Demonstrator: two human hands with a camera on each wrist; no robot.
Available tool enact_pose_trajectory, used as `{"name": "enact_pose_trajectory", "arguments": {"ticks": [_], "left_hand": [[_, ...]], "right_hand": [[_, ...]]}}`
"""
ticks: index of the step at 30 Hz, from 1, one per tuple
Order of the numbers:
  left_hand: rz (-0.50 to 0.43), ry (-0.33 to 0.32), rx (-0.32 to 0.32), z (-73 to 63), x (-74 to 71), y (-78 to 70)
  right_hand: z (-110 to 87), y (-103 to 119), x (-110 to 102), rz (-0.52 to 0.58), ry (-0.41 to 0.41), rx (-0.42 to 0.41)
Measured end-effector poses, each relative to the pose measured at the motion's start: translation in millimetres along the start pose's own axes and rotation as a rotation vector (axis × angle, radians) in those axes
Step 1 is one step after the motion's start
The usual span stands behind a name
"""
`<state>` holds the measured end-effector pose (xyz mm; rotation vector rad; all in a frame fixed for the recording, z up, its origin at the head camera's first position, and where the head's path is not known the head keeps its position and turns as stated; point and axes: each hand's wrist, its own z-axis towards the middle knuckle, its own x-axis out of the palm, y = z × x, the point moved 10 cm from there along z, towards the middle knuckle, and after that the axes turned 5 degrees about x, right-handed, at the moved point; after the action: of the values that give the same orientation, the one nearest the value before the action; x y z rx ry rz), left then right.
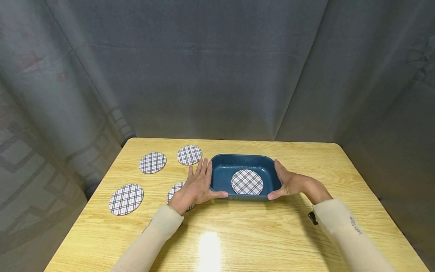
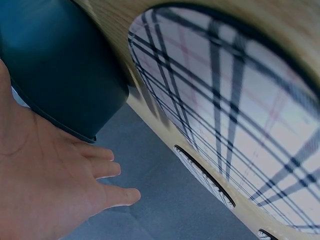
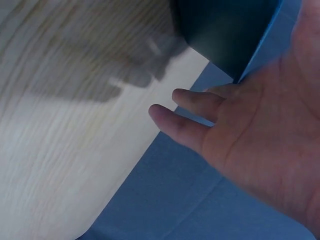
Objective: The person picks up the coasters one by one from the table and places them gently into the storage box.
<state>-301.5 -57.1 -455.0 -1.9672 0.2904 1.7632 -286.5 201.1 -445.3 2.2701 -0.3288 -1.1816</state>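
Observation:
A dark blue rectangular baking dish (image 1: 222, 185) sits on the table in the head view. Inside it lies a round plaid coaster (image 1: 247, 182). Along the dish's left end my left hand (image 1: 197, 187) rests with straight fingers, its thumb by the front rim. My right hand (image 1: 289, 183) is at the opposite end, fingers extended along the side and thumb at the front right corner. The left wrist view shows the palm close to the dish wall (image 2: 65, 65). Under my left wrist, another plaid coaster (image 1: 175, 189) is partly hidden.
Left of the dish lie more plaid coasters: one near the back (image 1: 189, 155), one at the back left (image 1: 152, 162) and one at the left (image 1: 126, 199). Grey curtains (image 1: 204, 75) hang behind and beside the wooden table (image 1: 251, 234).

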Motion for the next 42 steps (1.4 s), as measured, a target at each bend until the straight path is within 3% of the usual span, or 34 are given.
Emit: {"name": "enact_pose_trajectory", "arguments": {"ticks": [14, 22, 28, 34, 42], "left_hand": [[-0.036, 0.004, 0.009, -1.5, 0.1, 0.7], [-0.128, -0.014, 0.008, -3.1, -4.3, 6.8], [-0.169, -0.065, -0.002, 0.0, -17.2, 21.1], [-0.144, -0.135, -0.030, 5.2, -31.9, 46.0], [-0.092, -0.067, -0.147, 12.7, -28.2, 81.8]], "right_hand": [[1.5, -5, 6, 0.057, -0.027, -0.053], [2.0, -7, 6, 0.055, -0.054, -0.095], [2.8, -10, 6, 0.070, -0.056, -0.088], [2.8, -12, 7, 0.098, -0.058, -0.094], [5.6, -14, 8, 0.153, -0.059, -0.125]]}}
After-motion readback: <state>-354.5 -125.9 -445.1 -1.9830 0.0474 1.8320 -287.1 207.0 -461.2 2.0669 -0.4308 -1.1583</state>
